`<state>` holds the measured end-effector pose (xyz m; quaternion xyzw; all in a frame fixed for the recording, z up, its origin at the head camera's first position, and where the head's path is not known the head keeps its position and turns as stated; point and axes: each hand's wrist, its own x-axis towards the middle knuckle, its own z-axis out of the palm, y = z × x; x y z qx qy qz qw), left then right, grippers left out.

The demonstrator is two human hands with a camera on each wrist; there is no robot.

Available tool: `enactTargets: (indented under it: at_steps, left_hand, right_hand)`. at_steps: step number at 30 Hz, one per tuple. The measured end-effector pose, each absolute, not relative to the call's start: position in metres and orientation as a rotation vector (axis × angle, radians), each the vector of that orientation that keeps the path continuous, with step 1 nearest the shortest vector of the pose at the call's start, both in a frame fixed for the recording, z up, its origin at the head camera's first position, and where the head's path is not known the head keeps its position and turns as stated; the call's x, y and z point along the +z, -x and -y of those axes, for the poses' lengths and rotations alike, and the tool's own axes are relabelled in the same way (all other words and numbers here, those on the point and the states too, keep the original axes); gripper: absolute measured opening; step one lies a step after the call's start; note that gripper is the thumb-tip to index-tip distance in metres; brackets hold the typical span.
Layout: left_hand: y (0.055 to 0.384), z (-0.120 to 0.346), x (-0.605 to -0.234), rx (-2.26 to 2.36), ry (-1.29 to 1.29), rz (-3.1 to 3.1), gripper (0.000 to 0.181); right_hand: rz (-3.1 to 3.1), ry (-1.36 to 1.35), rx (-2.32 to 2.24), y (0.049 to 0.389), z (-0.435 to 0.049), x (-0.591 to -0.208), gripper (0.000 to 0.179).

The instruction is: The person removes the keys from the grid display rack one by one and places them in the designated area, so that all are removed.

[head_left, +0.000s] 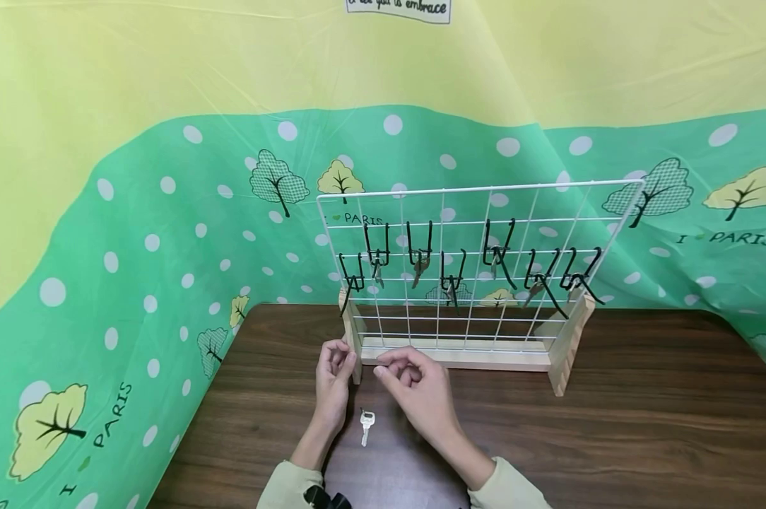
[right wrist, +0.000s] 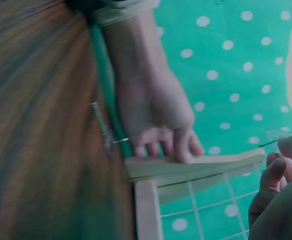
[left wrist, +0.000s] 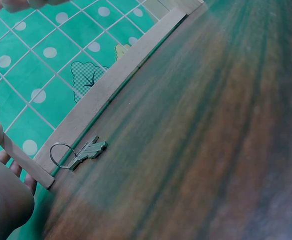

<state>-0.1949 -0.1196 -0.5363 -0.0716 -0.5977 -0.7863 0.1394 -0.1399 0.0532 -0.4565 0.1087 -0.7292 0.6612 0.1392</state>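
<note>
Silver metal key with a wire ring [head_left: 367, 428]: lying on the dark brown wood-grain table [head_left: 663, 424], between the forearms, nearer the body than either hand. Right hand [head_left: 422, 389]: fingers curled, thumb tip close to forefinger; can't tell if it's pinching anything. Left hand [head_left: 333, 378], to its left: holding the pale wooden upright [left wrist: 30, 164] at the rack's left end. Beyond the hands: pale wooden base bar [head_left: 478, 360], white wire grid panel [head_left: 443, 190], black wire hooks [head_left: 453, 284] on it, several carrying small keys [head_left: 421, 266]. Farthest: green white-dotted fabric backdrop [head_left: 167, 353].
</note>
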Motion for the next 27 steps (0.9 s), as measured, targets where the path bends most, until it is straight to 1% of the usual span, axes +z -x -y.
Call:
enactTargets:
  at_steps: [9,18,27]
  left_hand:
    - [0.195,0.12,-0.538,-2.276,0.22,1.725,0.026]
    - [0.196,0.119,-0.537,-2.284,0.218,1.715,0.026]
    - [0.195,0.119,-0.536,-2.264,0.218,1.724,0.025]
  right_hand:
    - [2.016,-0.326,1.888,0.143,-0.053,-0.432,0.021]
    - [1.931,-0.342,1.865,0.15,-0.051,-0.407,0.021]
    - [1.909,-0.279,1.846,0.159,-0.046,-0.392,0.027]
